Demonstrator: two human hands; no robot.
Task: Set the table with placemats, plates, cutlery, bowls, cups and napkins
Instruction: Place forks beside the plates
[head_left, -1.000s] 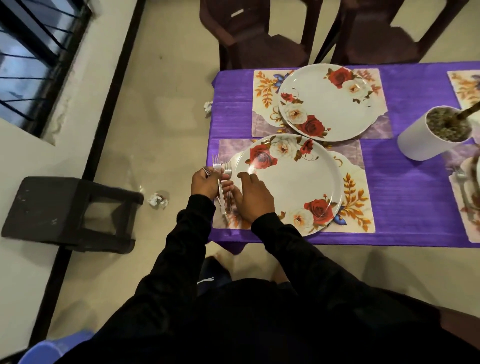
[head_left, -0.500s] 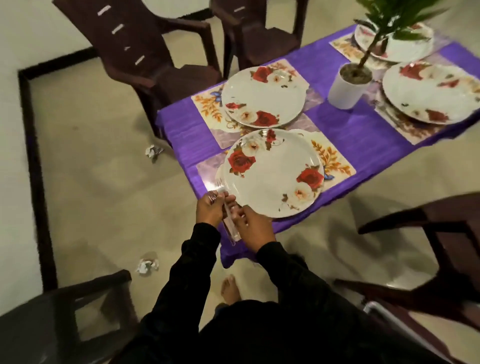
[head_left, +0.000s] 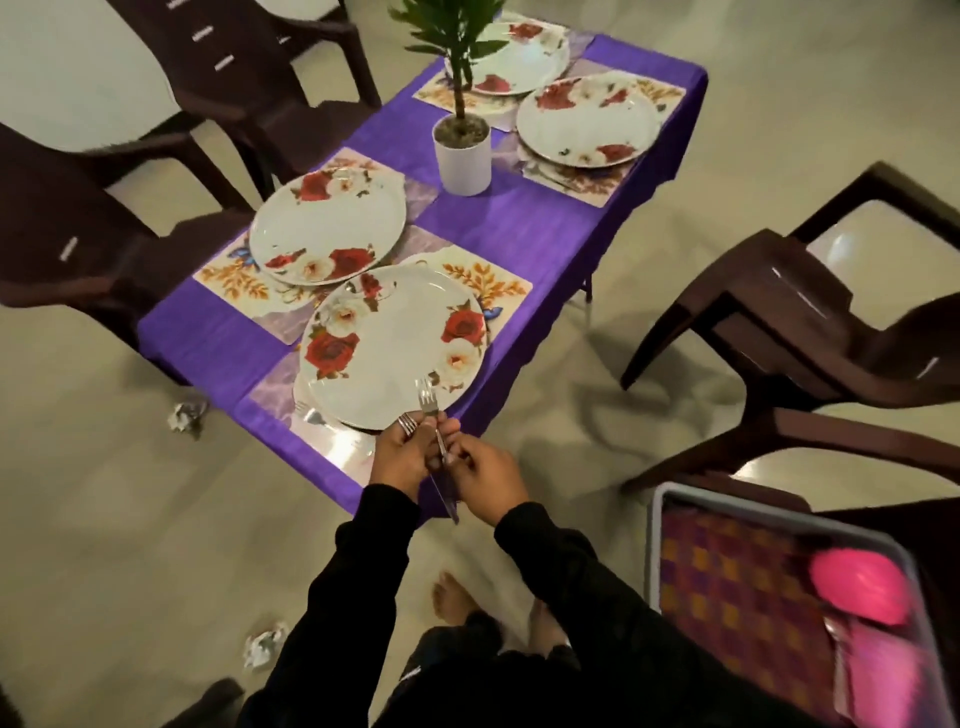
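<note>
**Head view: cutlery being sorted over the nearest place setting**

Head camera looks down on a low table (head_left: 524, 228) under a purple cloth, four floral placemats laid on it, each carrying a rose-patterned plate; brown plastic chairs stand around it, and a white potted plant (head_left: 462, 150) sits between the two pairs of settings; a tray (head_left: 655, 540) with a chequered lining and something pink in it shows at the lower right, too blurred to name.

Standing here, I would say the step is dealing forks out to the nearest plate (head_left: 392, 345), which lies on its placemat (head_left: 488, 280) at the table's near end; one fork (head_left: 306, 414) already seems to rest on the mat just beside that plate's left rim.

Both hands are together just off the table edge; the left hand (head_left: 402, 460) grips a bundle of cutlery (head_left: 427, 410), tines up and poking over the plate's near rim; the right hand (head_left: 483, 475) pinches at one handle in that bundle, as if drawing a single piece free.

To do it well, my guess is: keep the left grip firm so the rest do not slide; pull one piece straight along its length; lay it on the bare mat beside the plate, not on the rim, parallel to the table's edge; bowls, cups and napkins are not yet set out on the table.
</note>
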